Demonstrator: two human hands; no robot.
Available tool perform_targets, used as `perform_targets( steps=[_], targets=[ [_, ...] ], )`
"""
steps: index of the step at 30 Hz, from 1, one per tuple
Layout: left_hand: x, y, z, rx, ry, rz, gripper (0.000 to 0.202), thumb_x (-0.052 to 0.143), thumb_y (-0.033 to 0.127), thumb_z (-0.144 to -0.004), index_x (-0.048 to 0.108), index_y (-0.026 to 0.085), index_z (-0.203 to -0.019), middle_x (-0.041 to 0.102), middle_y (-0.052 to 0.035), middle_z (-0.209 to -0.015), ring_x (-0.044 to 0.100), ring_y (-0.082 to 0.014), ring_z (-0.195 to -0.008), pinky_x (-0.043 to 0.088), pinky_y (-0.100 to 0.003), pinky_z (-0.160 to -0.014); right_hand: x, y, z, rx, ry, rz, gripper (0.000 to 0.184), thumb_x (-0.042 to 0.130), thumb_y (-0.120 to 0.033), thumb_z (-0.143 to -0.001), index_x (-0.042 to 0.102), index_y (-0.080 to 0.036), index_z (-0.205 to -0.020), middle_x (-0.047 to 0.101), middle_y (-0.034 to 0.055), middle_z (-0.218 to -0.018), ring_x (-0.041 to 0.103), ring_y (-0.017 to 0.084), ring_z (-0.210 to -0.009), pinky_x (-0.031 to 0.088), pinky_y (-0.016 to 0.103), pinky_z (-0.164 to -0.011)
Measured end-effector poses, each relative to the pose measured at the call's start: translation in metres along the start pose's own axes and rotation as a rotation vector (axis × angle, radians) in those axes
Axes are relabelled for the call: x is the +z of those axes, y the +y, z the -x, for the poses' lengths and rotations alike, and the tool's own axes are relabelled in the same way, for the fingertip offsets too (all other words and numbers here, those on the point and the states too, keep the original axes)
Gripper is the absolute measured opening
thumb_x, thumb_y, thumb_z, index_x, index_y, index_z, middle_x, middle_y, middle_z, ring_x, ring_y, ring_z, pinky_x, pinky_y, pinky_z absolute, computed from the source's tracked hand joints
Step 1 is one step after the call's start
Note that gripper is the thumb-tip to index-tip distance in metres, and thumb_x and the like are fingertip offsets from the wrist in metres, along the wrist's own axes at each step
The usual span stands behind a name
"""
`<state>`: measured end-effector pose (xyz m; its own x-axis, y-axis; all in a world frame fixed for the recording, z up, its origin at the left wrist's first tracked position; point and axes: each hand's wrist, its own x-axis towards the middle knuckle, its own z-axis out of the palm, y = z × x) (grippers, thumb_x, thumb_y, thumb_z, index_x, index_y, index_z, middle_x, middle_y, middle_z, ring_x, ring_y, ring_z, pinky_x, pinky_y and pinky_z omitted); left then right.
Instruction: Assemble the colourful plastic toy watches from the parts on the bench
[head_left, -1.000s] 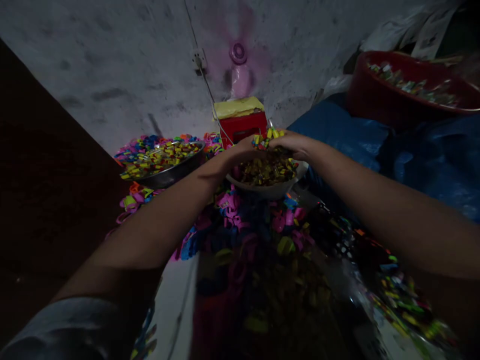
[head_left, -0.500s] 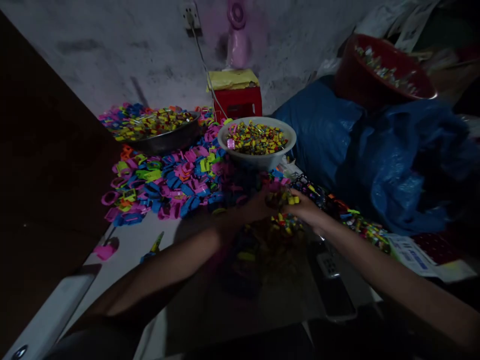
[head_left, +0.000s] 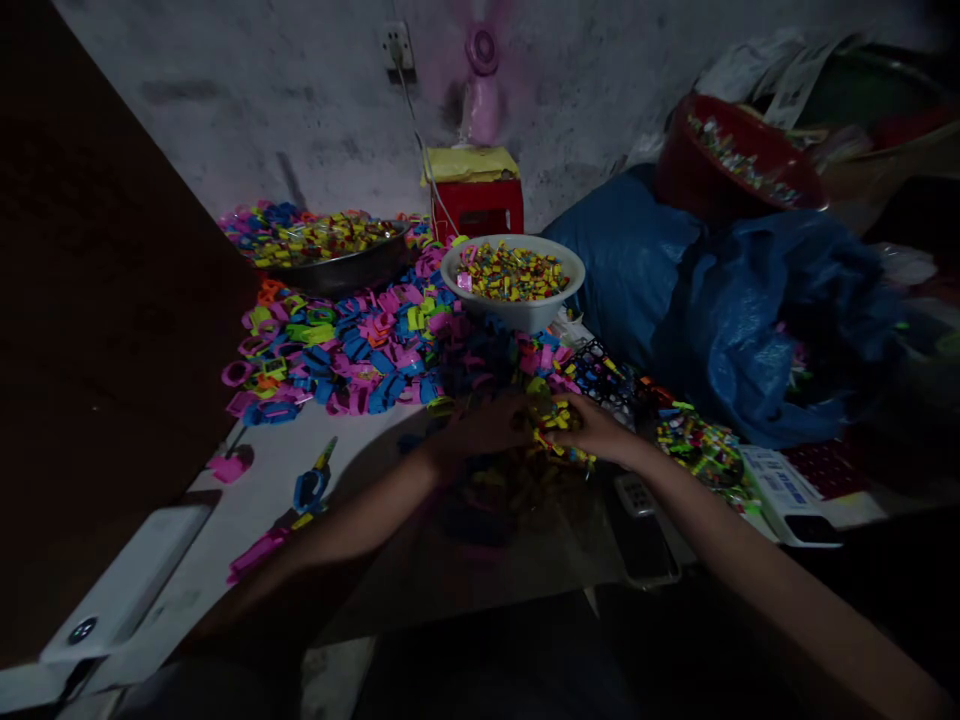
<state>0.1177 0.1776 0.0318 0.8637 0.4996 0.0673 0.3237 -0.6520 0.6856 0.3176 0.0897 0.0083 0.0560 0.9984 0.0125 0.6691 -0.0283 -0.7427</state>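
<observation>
My left hand (head_left: 480, 428) and my right hand (head_left: 596, 430) are cupped together low over the table, closed around a heap of small yellow and multicoloured plastic pieces (head_left: 555, 418). Just beyond them lies a wide spread of pink, blue and green plastic parts (head_left: 360, 350). A white bowl (head_left: 513, 310) full of small yellow pieces stands behind the hands. A metal basin (head_left: 341, 272) with similar pieces sits further left.
A blue plastic bag (head_left: 720, 310) bulges at the right, with a red basin (head_left: 739, 170) on top. A red box (head_left: 477, 205) and a pink fan (head_left: 481, 90) stand by the wall. A phone (head_left: 645, 535) and blue scissors (head_left: 311, 487) lie near me.
My hands left the white bowl with a scoop of small pieces, came down towards me and now rest on the table in front of the bowl.
</observation>
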Motion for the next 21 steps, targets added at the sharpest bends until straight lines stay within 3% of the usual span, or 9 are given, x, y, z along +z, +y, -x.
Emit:
perform_targets(
  steps=[4,7,11,14,17,19,21],
  targets=[
    [0.012,-0.004,0.027,0.044,0.01,0.051,0.062,0.062,0.034,-0.081,0.043,0.02,-0.139,0.053,-0.011,-0.138,0.052,-0.0271,-0.124,0.043,-0.039,-0.102,0.015,-0.003,0.012,-0.141,-0.019,0.203,0.062,0.068,-0.035,-0.075,0.048,-0.018,-0.131,0.051,0.0132,-0.133,0.047,0.026,-0.124,0.038,0.04,-0.103],
    [0.024,0.008,0.055,-0.031,0.098,-0.063,0.065,0.058,0.035,-0.084,0.036,0.021,-0.144,0.044,-0.0088,-0.146,0.046,-0.0254,-0.131,0.042,-0.038,-0.106,0.031,-0.005,0.022,-0.193,0.059,0.33,0.056,0.058,-0.033,-0.084,0.045,-0.017,-0.136,0.047,0.014,-0.137,0.042,0.025,-0.129,0.036,0.039,-0.106],
    [0.056,0.033,0.095,-0.123,0.26,-0.264,0.055,0.048,0.03,-0.089,0.039,0.026,-0.143,0.04,-0.0043,-0.15,0.038,-0.0237,-0.137,0.036,-0.039,-0.111,0.047,-0.005,0.032,-0.219,0.189,0.444,0.036,0.046,-0.03,-0.091,0.059,-0.017,-0.123,0.047,0.0142,-0.138,0.044,0.028,-0.126,0.034,0.044,-0.107],
    [0.1,0.04,0.118,-0.135,0.227,-0.361,0.05,0.043,0.034,-0.091,0.043,0.03,-0.141,0.041,-0.0052,-0.149,0.034,-0.0275,-0.139,0.026,-0.048,-0.116,0.055,-0.005,0.036,-0.226,0.227,0.438,0.031,0.043,-0.031,-0.093,0.066,-0.022,-0.112,0.049,0.0095,-0.139,0.042,0.029,-0.127,0.035,0.047,-0.105],
    [0.142,0.038,0.128,-0.092,0.112,-0.546,0.056,0.04,0.042,-0.092,0.032,0.033,-0.147,0.036,-0.0039,-0.152,0.025,-0.0292,-0.143,0.022,-0.057,-0.115,0.061,-0.005,0.038,-0.234,0.234,0.379,0.031,0.043,-0.027,-0.093,0.067,-0.026,-0.111,0.052,0.0053,-0.138,0.042,0.027,-0.127,0.034,0.048,-0.105],
    [0.156,0.036,0.128,-0.069,0.083,-0.627,0.056,0.037,0.04,-0.094,0.027,0.031,-0.148,0.032,-0.0032,-0.153,0.021,-0.028,-0.144,0.019,-0.062,-0.114,0.064,-0.004,0.038,-0.244,0.23,0.355,0.031,0.047,-0.023,-0.09,0.066,-0.027,-0.114,0.052,0.0046,-0.138,0.041,0.027,-0.128,0.033,0.049,-0.106],
    [0.158,0.033,0.125,-0.054,0.076,-0.671,0.053,0.035,0.036,-0.095,0.03,0.029,-0.147,0.033,-0.004,-0.153,0.023,-0.0283,-0.144,0.016,-0.065,-0.113,0.064,-0.002,0.039,-0.256,0.224,0.343,0.033,0.05,-0.025,-0.088,0.065,-0.027,-0.117,0.049,0.0046,-0.141,0.037,0.028,-0.132,0.03,0.05,-0.107]
  ],
)
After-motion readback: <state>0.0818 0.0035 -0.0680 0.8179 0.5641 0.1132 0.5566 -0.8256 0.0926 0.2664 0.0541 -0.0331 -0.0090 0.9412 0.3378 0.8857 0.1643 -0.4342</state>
